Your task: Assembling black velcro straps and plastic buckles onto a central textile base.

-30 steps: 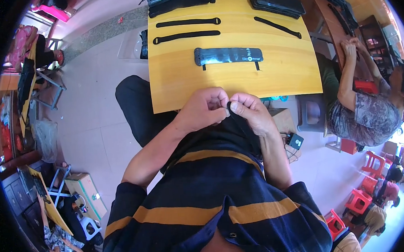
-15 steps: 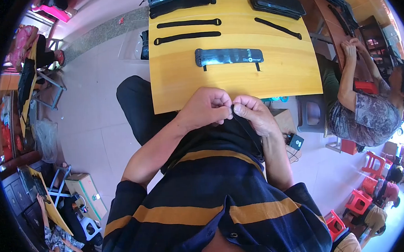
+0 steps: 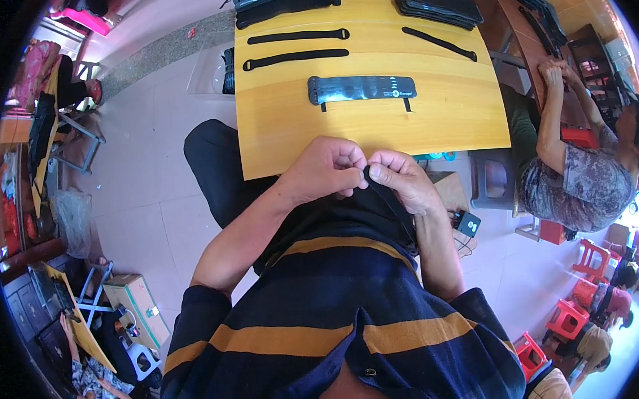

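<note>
Just off the table's near edge, above my lap, both hands are closed with fingertips almost meeting. My left hand [image 3: 327,170] and my right hand [image 3: 405,183] pinch the end of a thin black strap [image 3: 387,196], which hangs down over my dark trousers. Its far part is hard to tell from the cloth. On the yellow table [image 3: 287,136], beyond my hands, a glossy dark packaged bundle of straps [image 3: 361,89] lies crosswise. Past it are two loose black straps, an upper one [image 3: 298,36] and a lower one [image 3: 298,58], each with a looped end. Another strap [image 3: 439,44] slants at the right.
Dark stacks of straps sit at the table's far left [image 3: 284,6] and far right [image 3: 439,5]. A grey stool [image 3: 492,179] and a cardboard box [image 3: 445,193] stand beside the right near corner. At right, a co-worker [image 3: 578,171] rests both hands on another table.
Almost nothing differs. My hands keep the same pinch on the strap, with only a tiny shift to the left.
</note>
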The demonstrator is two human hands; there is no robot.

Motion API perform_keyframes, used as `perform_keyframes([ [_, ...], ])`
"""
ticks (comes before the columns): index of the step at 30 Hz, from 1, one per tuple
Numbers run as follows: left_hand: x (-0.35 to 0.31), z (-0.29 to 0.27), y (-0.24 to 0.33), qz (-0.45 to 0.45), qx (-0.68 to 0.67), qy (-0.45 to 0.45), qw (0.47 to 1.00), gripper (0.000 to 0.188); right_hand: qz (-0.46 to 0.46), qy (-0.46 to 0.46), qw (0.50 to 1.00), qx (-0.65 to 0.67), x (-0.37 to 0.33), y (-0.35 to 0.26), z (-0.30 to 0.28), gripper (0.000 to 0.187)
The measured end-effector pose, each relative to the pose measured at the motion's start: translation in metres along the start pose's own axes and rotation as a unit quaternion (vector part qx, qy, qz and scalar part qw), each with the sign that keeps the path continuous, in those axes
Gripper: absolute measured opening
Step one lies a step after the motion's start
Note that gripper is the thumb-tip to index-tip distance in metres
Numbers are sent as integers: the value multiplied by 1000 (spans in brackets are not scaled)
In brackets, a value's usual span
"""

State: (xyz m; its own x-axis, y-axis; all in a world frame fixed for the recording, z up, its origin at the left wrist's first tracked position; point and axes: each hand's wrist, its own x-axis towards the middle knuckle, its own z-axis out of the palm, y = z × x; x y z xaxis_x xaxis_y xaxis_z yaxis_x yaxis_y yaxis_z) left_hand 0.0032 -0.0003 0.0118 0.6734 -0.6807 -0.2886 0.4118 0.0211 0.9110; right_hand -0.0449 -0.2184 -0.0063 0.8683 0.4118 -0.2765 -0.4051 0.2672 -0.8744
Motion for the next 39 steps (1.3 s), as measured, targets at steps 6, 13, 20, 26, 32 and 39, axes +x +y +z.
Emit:
perform_keyframes([
  [6,0,0,0,-2,1,-1,1000,6,-3,3,1000,-16,1,0,2,17],
  [13,3,-1,-8,-24,-12,7,1000,6,-1,29,997,-77,2,0,1,18],
  [20,0,1,-9,-4,13,0,1000,6,6,24,999,-28,0,3,0,16],
  [26,-4,2,-3,-10,34,-6,999,5,11,47,999,21,-1,12,3,17],
  [32,-4,4,-3,12,50,-17,999,7,21,34,998,49,-3,12,1,18],
  [39,-1,2,-4,-26,32,-32,999,8,47,28,996,65,-6,18,-2,16],
])
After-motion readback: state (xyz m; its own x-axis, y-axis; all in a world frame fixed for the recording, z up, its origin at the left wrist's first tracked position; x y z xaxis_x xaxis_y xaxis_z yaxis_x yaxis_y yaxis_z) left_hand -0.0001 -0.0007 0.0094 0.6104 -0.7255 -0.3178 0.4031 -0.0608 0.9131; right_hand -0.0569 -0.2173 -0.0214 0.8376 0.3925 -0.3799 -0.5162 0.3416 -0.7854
